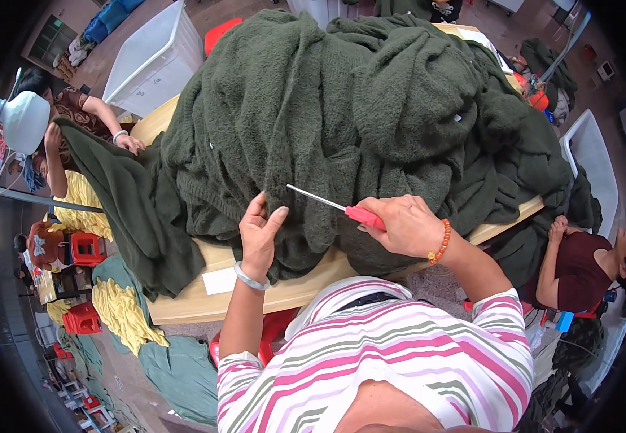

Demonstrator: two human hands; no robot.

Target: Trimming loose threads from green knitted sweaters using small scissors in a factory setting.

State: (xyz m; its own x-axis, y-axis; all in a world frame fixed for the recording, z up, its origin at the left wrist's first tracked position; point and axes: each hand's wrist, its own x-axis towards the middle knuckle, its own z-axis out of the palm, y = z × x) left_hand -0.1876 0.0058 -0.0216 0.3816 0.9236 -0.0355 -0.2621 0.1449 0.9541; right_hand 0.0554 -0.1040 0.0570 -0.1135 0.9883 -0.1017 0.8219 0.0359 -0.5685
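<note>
My right hand [403, 225] is closed round the red handle of a tool [365, 216] with a slim metal shaft. The shaft points left and away from me; its tip is too small to make out. Just left of that tip is my left hand [259, 234], raised with thumb and fingers apart and nothing visible between them. Both hands are in front of a large heap of dark green knitted garments [269, 123], fluffy in texture. The heap covers most of the wooden table [183, 312] and hides its far part.
A white label [223, 281] lies near the table's front edge. At the left, another person [85, 108] handles a dark green garment [129, 209]. A second person [580, 270] sits at the right. White bins [155, 61] stand beyond the table. Yellow cloth [121, 307] and red stools [82, 317] are at the left.
</note>
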